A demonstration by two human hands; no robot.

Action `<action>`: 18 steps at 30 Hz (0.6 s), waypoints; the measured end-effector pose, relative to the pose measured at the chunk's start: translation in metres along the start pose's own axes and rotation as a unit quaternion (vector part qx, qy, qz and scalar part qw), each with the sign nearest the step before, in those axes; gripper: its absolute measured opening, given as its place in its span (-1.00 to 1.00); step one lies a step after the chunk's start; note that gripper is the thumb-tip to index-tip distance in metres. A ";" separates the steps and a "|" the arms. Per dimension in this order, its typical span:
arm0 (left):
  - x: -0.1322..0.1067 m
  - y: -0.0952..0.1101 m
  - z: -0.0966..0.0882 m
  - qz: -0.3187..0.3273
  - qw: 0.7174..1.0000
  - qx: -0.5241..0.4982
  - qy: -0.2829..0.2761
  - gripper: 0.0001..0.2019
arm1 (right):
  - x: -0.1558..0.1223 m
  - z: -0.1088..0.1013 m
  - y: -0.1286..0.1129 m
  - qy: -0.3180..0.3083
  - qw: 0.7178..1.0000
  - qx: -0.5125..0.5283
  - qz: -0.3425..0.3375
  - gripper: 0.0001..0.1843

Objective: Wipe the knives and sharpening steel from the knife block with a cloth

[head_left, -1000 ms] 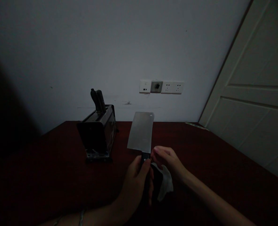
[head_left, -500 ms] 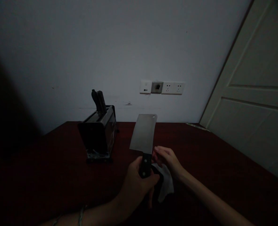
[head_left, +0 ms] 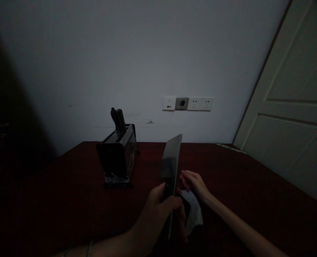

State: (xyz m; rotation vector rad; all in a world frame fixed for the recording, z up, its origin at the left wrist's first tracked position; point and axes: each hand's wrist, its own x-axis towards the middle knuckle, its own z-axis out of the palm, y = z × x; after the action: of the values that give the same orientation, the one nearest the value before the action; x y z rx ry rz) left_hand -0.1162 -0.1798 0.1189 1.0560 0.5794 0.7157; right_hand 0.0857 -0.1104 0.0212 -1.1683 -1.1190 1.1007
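Observation:
My left hand [head_left: 158,210] is closed round the black handle [head_left: 169,187] of a cleaver. Its broad metal blade [head_left: 171,153] points up and away, turned nearly edge-on, with a small hole at the far top corner. Just right of the handle is my right hand [head_left: 196,184], its fingers curled in toward the blade. A white cloth [head_left: 194,212] hangs below those fingers, and my right hand seems to hold it, though the grip is partly hidden. A dark patch beside the cloth is too dim to make out.
A dark knife block [head_left: 118,153] holding black-handled knives [head_left: 118,121] stands at the left on the dark red table [head_left: 75,192]. Behind are a wall with sockets [head_left: 199,104] and a switch [head_left: 182,103]. A pale panelled door [head_left: 289,117] rises at the right.
My left hand has rotated the cleaver, so its blade goes from showing its flat side to nearly edge-on. My right hand and the cloth stay close beside it. The view has shifted slightly.

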 end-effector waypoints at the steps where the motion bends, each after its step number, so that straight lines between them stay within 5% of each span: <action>1: 0.000 -0.001 0.000 -0.002 1.000 -0.005 0.001 -0.87 | 0.000 0.000 0.000 0.004 1.000 0.002 0.000 -0.60; 9: 0.009 -0.010 -0.005 -0.006 0.999 0.035 0.026 -0.84 | -0.013 0.019 -0.021 0.025 0.999 0.017 -0.016 -0.58; 15: 0.013 -0.014 -0.007 0.016 0.993 0.111 0.045 -0.82 | -0.052 0.041 -0.050 0.021 0.992 0.067 0.109 -0.50; 18: 0.013 -0.015 -0.008 0.014 0.989 0.142 0.045 -0.81 | -0.069 0.047 -0.059 0.013 0.992 0.060 0.108 -0.50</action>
State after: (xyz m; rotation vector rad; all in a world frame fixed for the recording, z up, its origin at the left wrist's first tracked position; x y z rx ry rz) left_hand -0.1096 -0.1702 0.1007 1.3024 0.7619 0.7230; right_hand 0.0341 -0.1776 0.0784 -1.2242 -0.9087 1.2968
